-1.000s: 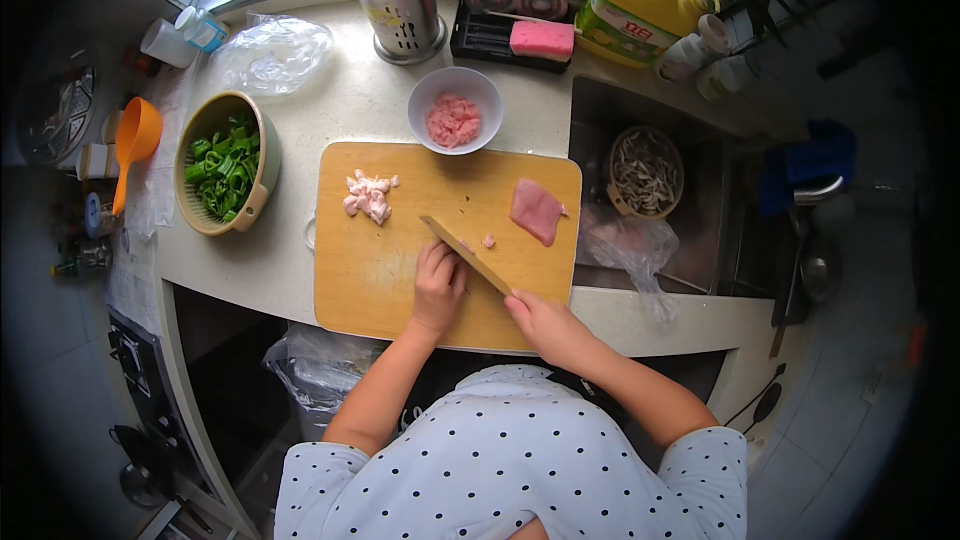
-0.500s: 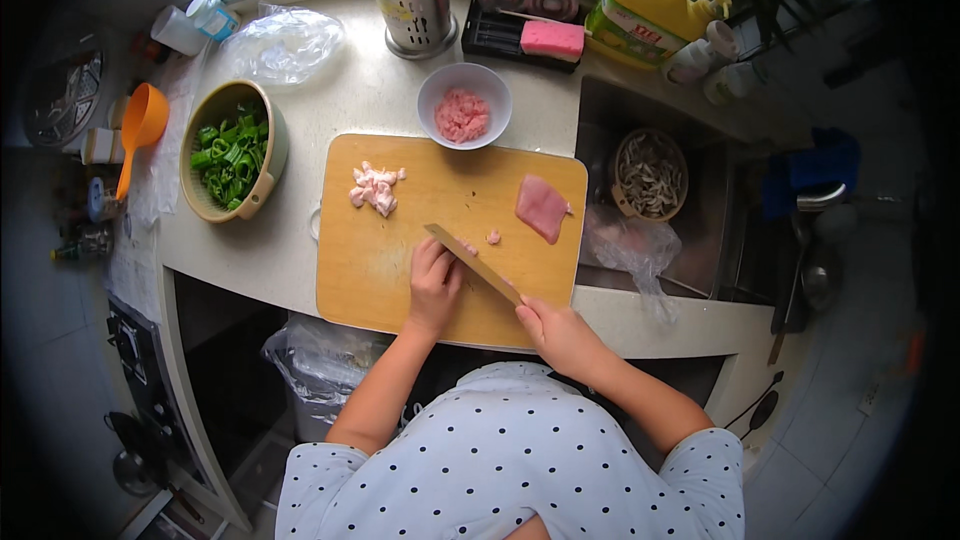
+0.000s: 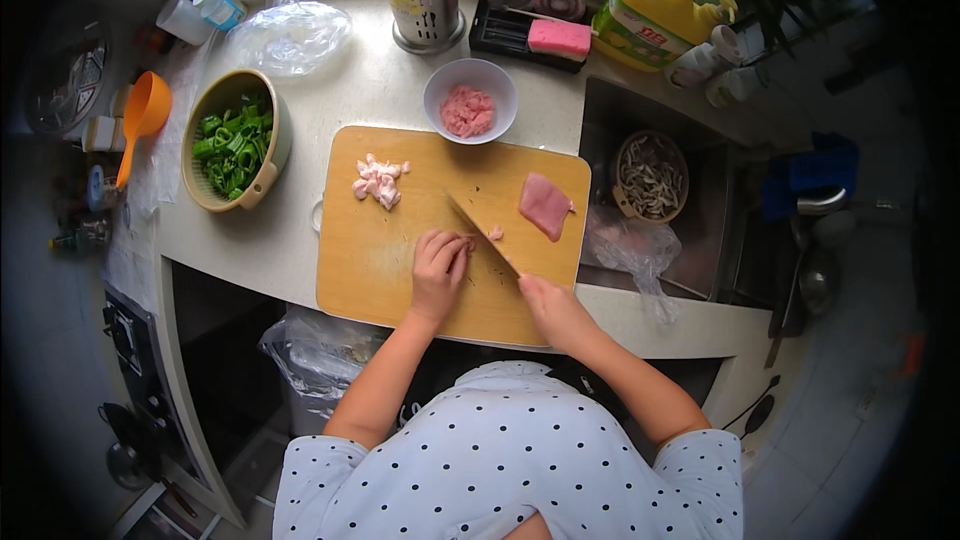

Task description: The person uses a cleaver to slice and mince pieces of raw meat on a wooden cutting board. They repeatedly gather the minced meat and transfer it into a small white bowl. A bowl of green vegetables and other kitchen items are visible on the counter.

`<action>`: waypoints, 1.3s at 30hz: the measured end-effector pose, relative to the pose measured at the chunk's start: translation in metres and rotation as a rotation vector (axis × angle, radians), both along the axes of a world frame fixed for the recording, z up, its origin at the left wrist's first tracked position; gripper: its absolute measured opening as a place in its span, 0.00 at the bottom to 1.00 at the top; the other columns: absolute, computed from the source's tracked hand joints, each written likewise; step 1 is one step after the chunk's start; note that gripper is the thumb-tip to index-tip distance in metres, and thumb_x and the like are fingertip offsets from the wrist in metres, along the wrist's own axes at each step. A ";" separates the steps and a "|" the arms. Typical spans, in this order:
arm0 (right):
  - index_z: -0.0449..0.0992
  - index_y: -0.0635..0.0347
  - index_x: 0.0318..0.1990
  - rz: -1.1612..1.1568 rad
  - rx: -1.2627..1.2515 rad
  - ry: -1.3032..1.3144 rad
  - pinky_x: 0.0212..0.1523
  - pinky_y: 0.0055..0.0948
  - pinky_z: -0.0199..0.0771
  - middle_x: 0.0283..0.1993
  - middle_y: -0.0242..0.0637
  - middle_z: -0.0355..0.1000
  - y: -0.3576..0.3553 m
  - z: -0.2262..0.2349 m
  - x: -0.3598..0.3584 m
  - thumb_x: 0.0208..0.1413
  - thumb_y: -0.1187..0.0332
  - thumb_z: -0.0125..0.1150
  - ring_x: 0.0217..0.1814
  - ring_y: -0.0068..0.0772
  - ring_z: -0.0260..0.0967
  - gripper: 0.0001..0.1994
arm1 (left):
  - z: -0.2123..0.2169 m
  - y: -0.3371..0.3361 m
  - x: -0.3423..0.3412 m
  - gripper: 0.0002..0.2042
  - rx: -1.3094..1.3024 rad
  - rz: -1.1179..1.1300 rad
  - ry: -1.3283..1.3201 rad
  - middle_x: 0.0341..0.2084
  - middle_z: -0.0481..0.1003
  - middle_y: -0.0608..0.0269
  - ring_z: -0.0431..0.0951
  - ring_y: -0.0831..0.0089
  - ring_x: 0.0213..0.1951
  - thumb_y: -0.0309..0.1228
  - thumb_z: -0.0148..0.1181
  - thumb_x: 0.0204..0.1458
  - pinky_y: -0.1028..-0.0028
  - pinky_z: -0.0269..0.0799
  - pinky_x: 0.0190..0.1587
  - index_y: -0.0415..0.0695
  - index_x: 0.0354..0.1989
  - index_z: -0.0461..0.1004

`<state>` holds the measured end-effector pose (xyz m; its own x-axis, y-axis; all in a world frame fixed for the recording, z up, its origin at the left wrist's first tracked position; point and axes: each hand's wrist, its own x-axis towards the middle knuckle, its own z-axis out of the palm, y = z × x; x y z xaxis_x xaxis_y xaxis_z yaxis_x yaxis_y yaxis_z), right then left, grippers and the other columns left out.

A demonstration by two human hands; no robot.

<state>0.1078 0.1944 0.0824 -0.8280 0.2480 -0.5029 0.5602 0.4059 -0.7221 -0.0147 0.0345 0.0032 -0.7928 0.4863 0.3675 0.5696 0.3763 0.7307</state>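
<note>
My right hand (image 3: 556, 310) grips the handle of a kitchen knife (image 3: 488, 236), its blade slanting up and leftward over the wooden cutting board (image 3: 375, 275). Just left of the blade, the bent fingers of my left hand (image 3: 436, 265) press on a small bit of pink meat (image 3: 470, 240), mostly hidden beneath the fingertips. Another small meat scrap (image 3: 496, 233) lies right of the knife. On the board's right side rests a flat slice of raw meat (image 3: 545, 206). A heap of pale, fatty meat pieces (image 3: 378, 181) sits at the upper left.
Behind the board stands a bowl (image 3: 430, 105) of chopped pink meat. At left is a basket (image 3: 283, 145) of cut green peppers, beside an orange ladle (image 3: 147, 110). The sink (image 3: 600, 130) at right holds a bowl of sliced greyish food (image 3: 650, 175) and a plastic bag (image 3: 635, 245).
The knife blade has swung up and away from my left fingertips, leaving a gap where it was against them. My left hand stays at nearly the same spot.
</note>
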 end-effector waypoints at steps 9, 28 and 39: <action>0.73 0.65 0.42 0.075 0.025 -0.033 0.38 0.49 0.71 0.35 0.58 0.73 -0.003 0.038 0.015 0.64 0.57 0.47 0.38 0.62 0.71 0.18 | -0.002 -0.004 0.002 0.08 -0.053 -0.038 0.070 0.36 0.76 0.54 0.73 0.55 0.44 0.18 0.63 0.40 0.62 0.69 0.47 0.35 0.32 0.76; 0.66 0.63 0.28 -0.333 -0.452 -0.022 0.22 0.27 0.62 0.16 0.30 0.60 0.010 0.023 0.000 0.68 0.50 0.37 0.18 0.23 0.60 0.25 | 0.020 0.040 0.003 0.09 -0.200 -0.083 0.102 0.38 0.76 0.66 0.72 0.64 0.44 0.29 0.66 0.41 0.62 0.59 0.51 0.46 0.32 0.77; 0.73 0.68 0.44 -0.059 -0.071 0.101 0.39 0.42 0.71 0.36 0.56 0.73 0.001 0.028 0.016 0.67 0.57 0.42 0.38 0.57 0.72 0.20 | 0.015 -0.009 0.001 0.09 -0.087 0.017 0.037 0.36 0.76 0.57 0.72 0.58 0.45 0.21 0.64 0.42 0.63 0.66 0.48 0.41 0.34 0.79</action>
<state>0.1239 0.1949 0.1103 -0.8603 0.2649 -0.4355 0.5045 0.3204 -0.8018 -0.0134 0.0253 0.0184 -0.7880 0.5039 0.3536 0.5884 0.4475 0.6735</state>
